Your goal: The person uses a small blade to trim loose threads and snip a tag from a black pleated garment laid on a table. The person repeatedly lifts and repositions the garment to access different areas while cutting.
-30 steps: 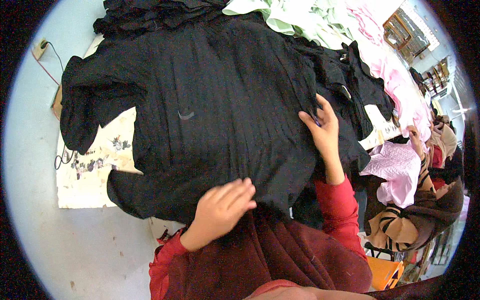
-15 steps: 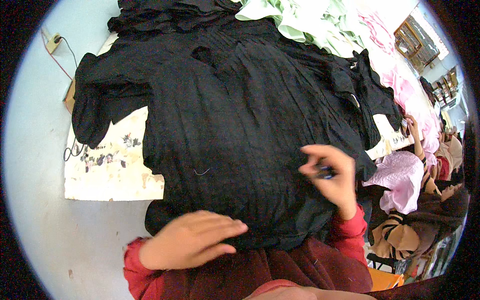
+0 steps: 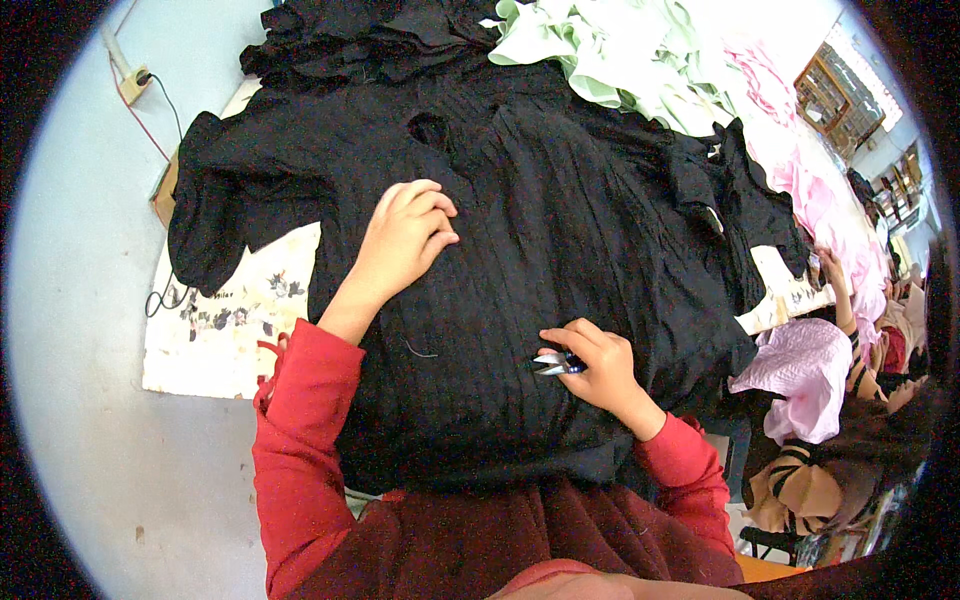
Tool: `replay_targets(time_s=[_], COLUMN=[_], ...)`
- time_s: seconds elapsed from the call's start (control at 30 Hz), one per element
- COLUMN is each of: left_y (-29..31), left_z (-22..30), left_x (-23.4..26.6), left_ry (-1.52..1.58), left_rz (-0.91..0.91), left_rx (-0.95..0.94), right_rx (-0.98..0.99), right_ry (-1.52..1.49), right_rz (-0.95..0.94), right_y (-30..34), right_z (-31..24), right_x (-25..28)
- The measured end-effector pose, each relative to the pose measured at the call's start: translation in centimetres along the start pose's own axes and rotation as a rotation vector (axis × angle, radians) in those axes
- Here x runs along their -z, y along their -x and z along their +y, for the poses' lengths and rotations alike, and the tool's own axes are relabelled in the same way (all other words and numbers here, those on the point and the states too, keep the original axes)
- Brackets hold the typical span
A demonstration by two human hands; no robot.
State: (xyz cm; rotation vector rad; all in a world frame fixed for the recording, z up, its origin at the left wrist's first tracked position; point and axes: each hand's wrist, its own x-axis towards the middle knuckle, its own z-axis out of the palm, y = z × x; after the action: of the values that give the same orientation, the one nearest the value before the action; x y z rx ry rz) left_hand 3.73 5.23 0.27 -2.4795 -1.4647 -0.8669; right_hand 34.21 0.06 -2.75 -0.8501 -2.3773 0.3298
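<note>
A black garment (image 3: 480, 270) with lengthwise creases is spread over the table, its sleeve at the far left and its small dark neck opening at the far middle. My left hand (image 3: 408, 240) is over its left upper part, fingers loosely bent and apart from the thumb, with nothing seen in them. Lower and to the right, my right hand (image 3: 598, 368) is closed round a pair of thread snips (image 3: 556, 366), whose short metal blades point left. A loose pale thread (image 3: 420, 351) lies on the cloth between my hands.
More black cloth (image 3: 370, 40) is heaped at the back, beside pale green fabric (image 3: 620, 60) and pink fabric (image 3: 800, 190). A stained white board (image 3: 220, 345) shows under the left sleeve. Another person's hand (image 3: 832, 270) works at the right, near lilac cloth (image 3: 800, 360). A wall socket (image 3: 135, 85) is at left.
My left hand has moved up and away from the garment's near edge onto its upper left. My right hand, with the snips, has moved left and slightly nearer; the blades now show.
</note>
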Motion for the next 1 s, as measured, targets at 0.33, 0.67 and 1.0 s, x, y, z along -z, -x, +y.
replay_targets(time_s=[0.33,0.67,1.0], left_y=[-4.2,-2.9,-0.3], left_z=[-3.1,-3.2,-1.3], left_x=[4.6,1.9,3.2], left_ry=[-0.159,0.435,1.089], left_rz=[0.4,0.385,0.519], left_rx=[0.15,0.351,0.411], right_rx=[-0.001,-0.042,-0.178], right_ry=[0.031,-0.032,-0.681], right_rz=[0.051,0.045,-0.147], right_y=[-0.2,0.0,-10.9], right_z=[-0.7,-0.2,-2.5], right_x=[-0.2,-0.2,4.4])
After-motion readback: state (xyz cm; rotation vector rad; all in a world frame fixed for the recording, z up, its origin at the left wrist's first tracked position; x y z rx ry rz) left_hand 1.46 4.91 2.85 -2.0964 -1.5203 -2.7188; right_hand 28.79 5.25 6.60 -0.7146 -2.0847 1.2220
